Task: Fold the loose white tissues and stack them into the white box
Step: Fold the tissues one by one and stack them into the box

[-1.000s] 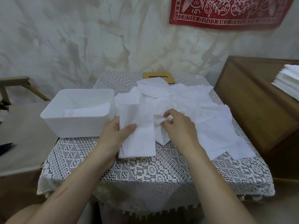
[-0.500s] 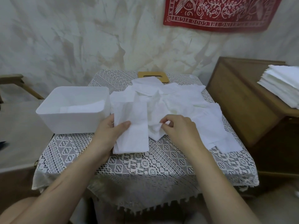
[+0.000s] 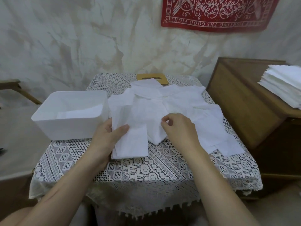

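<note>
Since a second ago the hands have hardly moved, but the view has swung right, so the stack of tissues [image 3: 283, 85] on the wooden cabinet [image 3: 241, 103] at the right edge now shows far more fully. There are two hands, one white box [image 3: 70, 128], one folded tissue [image 3: 132, 144] outside it and one pale folded sheet [image 3: 79, 113] lying inside it. The loose tissues [image 3: 175, 101] overlap too much to count. The left hand [image 3: 105, 139], at centre left, holds the folded tissue by its left edge, thumb laid on top and fingers hidden under the paper. The right hand [image 3: 179, 129], at centre, has its fingers curled and pinches a sheet at the lower edge of the loose tissues. The folded tissue is a long, narrow white rectangle with several layers showing at its lower left corner. It lies on the lace tablecloth [image 3: 146, 170] just right of the box, its upper end overlapping the pile. The loose tissues are thin, white and faintly creased, spread over the middle and right of the table. A wooden piece [image 3: 143, 77] peeks out above them, and a red cloth [image 3: 216, 12] hangs at the upper right.
</note>
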`<action>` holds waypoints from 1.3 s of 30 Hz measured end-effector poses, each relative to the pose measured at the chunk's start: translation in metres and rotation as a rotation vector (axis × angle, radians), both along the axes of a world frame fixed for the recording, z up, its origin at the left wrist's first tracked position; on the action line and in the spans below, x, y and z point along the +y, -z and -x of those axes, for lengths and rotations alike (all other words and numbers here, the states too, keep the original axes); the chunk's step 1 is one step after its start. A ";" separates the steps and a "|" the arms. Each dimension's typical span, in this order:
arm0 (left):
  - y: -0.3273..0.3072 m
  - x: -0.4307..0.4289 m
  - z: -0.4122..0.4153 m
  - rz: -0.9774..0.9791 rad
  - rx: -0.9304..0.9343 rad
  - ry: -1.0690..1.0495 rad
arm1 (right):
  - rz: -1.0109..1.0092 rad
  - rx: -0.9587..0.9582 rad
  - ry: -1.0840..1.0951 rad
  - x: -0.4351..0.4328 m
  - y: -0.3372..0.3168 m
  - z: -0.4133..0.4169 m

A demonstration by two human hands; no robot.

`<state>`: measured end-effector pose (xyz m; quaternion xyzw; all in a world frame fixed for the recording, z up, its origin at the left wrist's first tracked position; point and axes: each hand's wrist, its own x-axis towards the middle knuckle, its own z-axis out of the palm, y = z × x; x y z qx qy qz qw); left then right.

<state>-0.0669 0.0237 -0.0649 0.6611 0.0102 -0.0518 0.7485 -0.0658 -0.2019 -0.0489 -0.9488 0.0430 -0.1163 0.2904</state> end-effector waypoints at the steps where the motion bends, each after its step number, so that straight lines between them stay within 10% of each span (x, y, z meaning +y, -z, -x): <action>1: 0.001 0.000 -0.001 0.003 0.001 -0.001 | 0.002 -0.011 0.012 0.002 0.002 -0.006; 39: 0.001 -0.006 0.005 0.035 0.013 0.034 | -0.066 0.188 0.129 -0.001 0.013 -0.031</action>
